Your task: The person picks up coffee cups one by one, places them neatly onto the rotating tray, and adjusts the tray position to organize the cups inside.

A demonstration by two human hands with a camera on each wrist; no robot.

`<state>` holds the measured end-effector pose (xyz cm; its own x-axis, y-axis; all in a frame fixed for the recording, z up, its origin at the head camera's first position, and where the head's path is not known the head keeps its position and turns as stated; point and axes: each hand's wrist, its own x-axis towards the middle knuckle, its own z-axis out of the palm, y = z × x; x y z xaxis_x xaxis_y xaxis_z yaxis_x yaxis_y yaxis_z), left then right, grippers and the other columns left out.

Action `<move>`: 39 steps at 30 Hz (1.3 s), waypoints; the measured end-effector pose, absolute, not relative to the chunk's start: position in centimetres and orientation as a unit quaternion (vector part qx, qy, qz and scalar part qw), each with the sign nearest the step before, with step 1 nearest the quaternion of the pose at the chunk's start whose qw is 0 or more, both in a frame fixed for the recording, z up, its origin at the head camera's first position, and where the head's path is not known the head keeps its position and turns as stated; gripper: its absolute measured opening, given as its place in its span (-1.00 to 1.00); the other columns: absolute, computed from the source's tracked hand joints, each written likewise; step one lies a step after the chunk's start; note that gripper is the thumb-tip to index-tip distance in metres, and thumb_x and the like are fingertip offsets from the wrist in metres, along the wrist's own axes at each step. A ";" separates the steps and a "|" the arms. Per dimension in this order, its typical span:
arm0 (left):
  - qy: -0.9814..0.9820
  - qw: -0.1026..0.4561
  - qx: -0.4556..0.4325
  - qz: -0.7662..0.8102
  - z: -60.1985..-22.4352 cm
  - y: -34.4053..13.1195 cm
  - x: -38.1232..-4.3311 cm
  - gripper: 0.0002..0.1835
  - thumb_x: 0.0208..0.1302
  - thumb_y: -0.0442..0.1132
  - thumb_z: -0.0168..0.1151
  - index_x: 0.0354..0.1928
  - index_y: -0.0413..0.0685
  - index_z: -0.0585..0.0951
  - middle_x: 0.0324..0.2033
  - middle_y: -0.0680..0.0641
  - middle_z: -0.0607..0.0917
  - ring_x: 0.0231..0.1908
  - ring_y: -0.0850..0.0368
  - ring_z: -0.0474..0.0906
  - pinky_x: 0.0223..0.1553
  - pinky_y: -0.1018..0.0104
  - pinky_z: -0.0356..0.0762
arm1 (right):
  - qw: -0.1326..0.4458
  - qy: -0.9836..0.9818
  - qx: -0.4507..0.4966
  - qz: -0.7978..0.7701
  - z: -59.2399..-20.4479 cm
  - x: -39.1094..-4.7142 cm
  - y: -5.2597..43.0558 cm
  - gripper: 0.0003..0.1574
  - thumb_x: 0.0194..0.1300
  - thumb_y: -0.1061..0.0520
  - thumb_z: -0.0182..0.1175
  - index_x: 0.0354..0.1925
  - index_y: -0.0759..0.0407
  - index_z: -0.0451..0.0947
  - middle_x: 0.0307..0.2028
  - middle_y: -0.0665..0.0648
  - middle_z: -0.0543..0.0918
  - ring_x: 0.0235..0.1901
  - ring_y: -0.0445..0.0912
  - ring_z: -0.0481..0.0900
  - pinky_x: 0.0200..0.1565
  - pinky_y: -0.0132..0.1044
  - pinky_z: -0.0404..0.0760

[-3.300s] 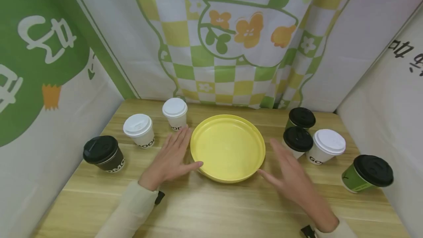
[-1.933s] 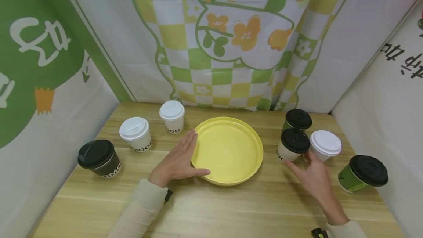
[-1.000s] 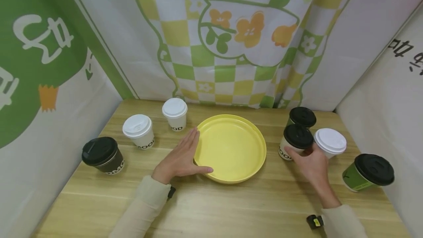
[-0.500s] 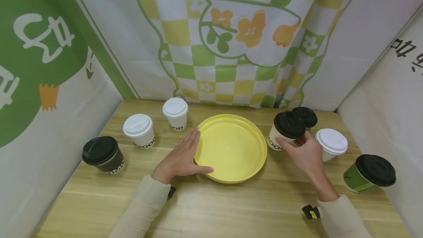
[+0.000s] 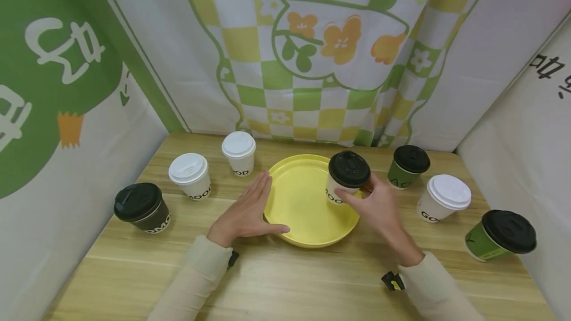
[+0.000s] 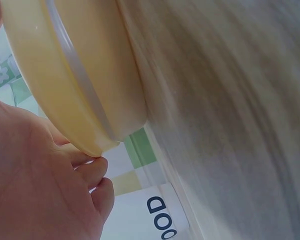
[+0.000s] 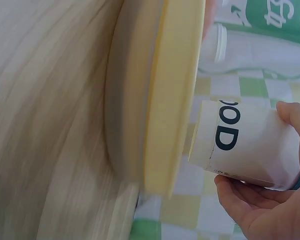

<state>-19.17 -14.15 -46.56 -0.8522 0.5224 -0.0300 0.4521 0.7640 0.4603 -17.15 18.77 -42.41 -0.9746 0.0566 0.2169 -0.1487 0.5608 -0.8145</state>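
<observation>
My right hand (image 5: 379,209) grips a white paper coffee cup with a black lid (image 5: 349,170), thumb on one side and fingers on the other. This cup is upright over the right part of a round yellow tray (image 5: 294,202). In the right wrist view the base of the cup (image 7: 250,140) stands clear above the tray rim (image 7: 175,100). At the tray's left edge my left hand (image 5: 245,212) lies with fingers extended and thumb spread over the rim. The left wrist view has the fingertips (image 6: 92,172) touching the rim.
Right of the tray stand a green cup with black lid (image 5: 403,170), a white cup (image 5: 443,197) and a larger green cup (image 5: 495,234). On the left are two white cups (image 5: 189,175) and a black cup (image 5: 142,207). Printed cloth (image 5: 312,113) walls the wooden table (image 5: 285,281).
The right hand has taken hold of the black-lidded white cup, lifted it from the right-hand group and carried it left over the tray. The left hand stays at the tray's rim.
</observation>
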 end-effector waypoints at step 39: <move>0.914 -0.001 0.315 0.255 -47.2 -14.4 -19.7 0.39 0.11 0.36 0.49 0.72 -0.06 -0.14 0.67 -0.37 -0.01 0.68 -0.35 -0.10 0.63 -0.32 0.07 | 0.026 -0.844 0.134 0.518 -46.2 -17.0 7.7 -0.11 0.06 -0.13 0.68 0.30 0.06 0.59 0.17 0.05 0.76 0.13 -0.03 0.76 0.25 0.01 0.73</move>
